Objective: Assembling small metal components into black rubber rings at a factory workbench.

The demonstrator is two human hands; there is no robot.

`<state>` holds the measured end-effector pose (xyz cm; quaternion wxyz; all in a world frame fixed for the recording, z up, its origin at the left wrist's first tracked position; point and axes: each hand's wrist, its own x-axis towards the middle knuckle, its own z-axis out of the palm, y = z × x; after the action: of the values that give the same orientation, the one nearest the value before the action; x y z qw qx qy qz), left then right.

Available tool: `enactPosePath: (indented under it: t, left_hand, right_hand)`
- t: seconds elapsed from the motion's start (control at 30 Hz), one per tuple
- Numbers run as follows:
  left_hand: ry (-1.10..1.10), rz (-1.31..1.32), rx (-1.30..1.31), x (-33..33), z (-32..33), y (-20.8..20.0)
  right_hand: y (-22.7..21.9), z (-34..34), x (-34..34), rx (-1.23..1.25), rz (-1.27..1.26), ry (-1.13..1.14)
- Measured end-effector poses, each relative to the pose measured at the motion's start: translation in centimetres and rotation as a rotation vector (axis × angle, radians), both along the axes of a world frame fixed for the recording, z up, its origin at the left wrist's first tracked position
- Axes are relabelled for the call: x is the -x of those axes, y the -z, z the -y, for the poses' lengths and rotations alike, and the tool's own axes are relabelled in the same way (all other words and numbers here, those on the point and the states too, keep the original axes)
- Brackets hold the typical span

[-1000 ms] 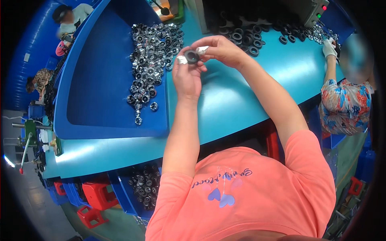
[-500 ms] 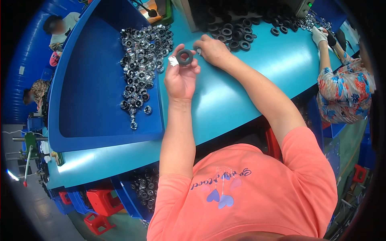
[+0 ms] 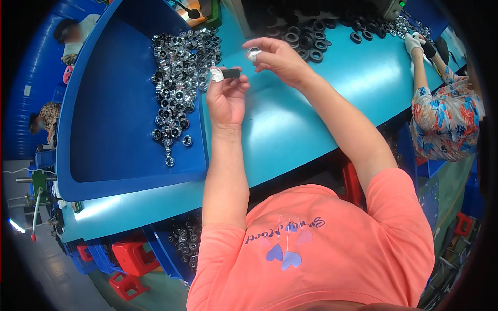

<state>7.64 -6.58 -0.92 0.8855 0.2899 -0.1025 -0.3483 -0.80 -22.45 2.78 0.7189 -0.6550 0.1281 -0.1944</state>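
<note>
My left hand is closed round a black ring, which is turned edge-on between thumb and fingers. White tape wraps its thumb. Up and to the right, my right hand pinches a small shiny ring-shaped part at its fingertips; white wrapping partly covers it. The two hands are apart. Beside my left hand, many shiny metal rings with dark centres lie heaped in a blue bin.
Black rings are piled on the turquoise table beyond my right hand. At the far right, a co-worker in a flowered top handles small metal parts. Red stools and a bin of dark rings are below the table.
The black ring has turned from face-on to edge-on in my left hand. My right hand has lifted slightly away and rotated, bringing the small shiny part into view.
</note>
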Motion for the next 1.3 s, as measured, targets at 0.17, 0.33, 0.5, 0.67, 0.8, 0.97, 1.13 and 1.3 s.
enactPosePath:
  t: [0.17, 0.33, 0.5, 0.67, 0.8, 0.97, 1.13, 1.3]
  left_hand:
    - [0.007, -0.098, -0.074, -1.0, -0.1, 0.7]
    - [-0.029, -0.156, -0.104, -0.9, 0.1, 1.0]
    - [-0.014, -0.155, -0.112, -0.8, 0.1, 1.1]
    - [-0.022, -0.160, -0.123, -0.6, 0.3, 1.1]
    - [-0.014, -0.136, -0.124, -0.7, 0.2, 1.2]
    - [-0.026, -0.092, -0.114, -0.6, 0.3, 1.3]
    - [-0.080, -0.029, -0.122, 0.3, 0.8, 1.1]
    - [-0.084, 0.170, -0.154, 0.8, 1.0, 0.5]
  right_hand:
    - [0.9, -0.7, 0.5, -0.067, 0.072, -0.021]
    - [1.6, -0.5, 0.3, -0.020, 0.002, -0.033]
    - [1.8, -0.7, 0.2, -0.007, 0.020, -0.069]
    - [1.7, -0.2, 0.2, -0.034, 0.101, -0.082]
    - [1.0, -0.1, 0.4, 0.065, 0.043, -0.078]
    - [1.7, -0.1, 0.3, 0.397, 0.133, -0.019]
    - [0.8, -1.4, 0.7, 0.612, 0.147, 0.062]
    - [0.8, -1.5, 0.8, 0.739, 0.140, 0.105]
